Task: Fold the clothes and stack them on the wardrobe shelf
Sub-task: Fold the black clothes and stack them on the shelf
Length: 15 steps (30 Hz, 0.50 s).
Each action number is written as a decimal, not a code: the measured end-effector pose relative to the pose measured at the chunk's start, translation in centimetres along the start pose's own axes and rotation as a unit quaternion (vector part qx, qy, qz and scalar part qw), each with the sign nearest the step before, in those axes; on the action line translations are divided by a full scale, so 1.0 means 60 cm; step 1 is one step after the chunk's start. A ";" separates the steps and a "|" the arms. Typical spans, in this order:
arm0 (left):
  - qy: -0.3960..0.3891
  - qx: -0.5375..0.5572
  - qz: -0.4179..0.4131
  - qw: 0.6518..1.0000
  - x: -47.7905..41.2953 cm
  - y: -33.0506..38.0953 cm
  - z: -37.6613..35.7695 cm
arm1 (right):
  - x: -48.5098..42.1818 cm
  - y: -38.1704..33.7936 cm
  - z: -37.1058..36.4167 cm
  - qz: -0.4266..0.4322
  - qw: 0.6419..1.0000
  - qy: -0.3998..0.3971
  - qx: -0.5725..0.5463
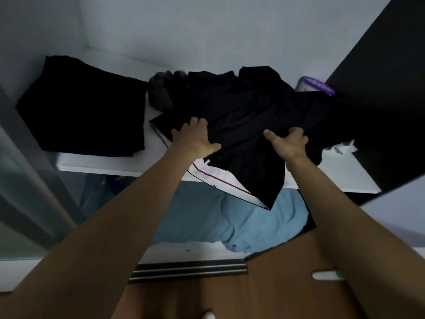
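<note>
A heap of loose black clothes (pixel 241 107) lies on the white wardrobe shelf (pixel 96 162), and part of it hangs over the front edge. A white garment with a dark red stripe (pixel 218 180) shows under that overhang. My left hand (pixel 195 139) rests on the near left part of the heap, fingers curled into the black cloth. My right hand (pixel 287 143) grips a fold of the same black cloth a little to the right. A folded black garment (pixel 80 107) lies flat at the shelf's left end.
A grey garment (pixel 161 90) sits behind the heap. A purple and white item (pixel 317 85) is at the back right, by the dark wardrobe panel (pixel 379 65). Light blue cloth (pixel 230 224) lies on the level below. Wooden floor and a door track are underfoot.
</note>
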<state>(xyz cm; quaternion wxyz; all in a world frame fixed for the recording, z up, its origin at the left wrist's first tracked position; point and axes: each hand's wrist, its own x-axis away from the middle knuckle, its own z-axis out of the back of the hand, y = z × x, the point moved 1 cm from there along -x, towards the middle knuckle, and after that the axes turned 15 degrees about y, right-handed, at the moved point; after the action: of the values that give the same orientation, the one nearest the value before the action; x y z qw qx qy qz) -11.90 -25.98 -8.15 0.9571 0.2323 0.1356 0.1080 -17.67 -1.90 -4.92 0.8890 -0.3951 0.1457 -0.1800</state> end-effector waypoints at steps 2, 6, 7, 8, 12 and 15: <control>-0.006 0.005 0.006 1.000 0.012 0.005 -0.001 | -0.004 0.004 0.009 -0.144 0.975 -0.060 -0.161; -0.001 0.058 0.042 0.997 0.053 0.017 0.006 | 0.017 -0.010 0.025 -0.125 0.957 -0.115 -0.237; -0.008 0.115 0.062 0.991 0.063 0.021 0.012 | 0.028 -0.014 0.032 -0.086 0.958 -0.124 -0.243; -0.024 0.192 0.092 0.977 0.072 0.028 0.021 | 0.043 -0.015 0.043 -0.048 0.955 -0.149 -0.252; -0.131 0.438 0.194 0.868 0.096 0.077 0.058 | 0.133 0.023 0.077 0.115 0.940 -0.303 -0.111; -0.150 0.414 0.144 0.886 0.128 0.125 0.038 | 0.176 0.078 0.088 0.153 0.928 -0.338 -0.035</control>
<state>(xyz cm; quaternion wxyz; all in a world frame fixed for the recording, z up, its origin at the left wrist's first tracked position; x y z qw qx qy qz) -5.05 -18.33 -4.23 0.7566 0.6380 -0.0127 0.1427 -5.18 -0.16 -6.27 0.8878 -0.4364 -0.0983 0.1081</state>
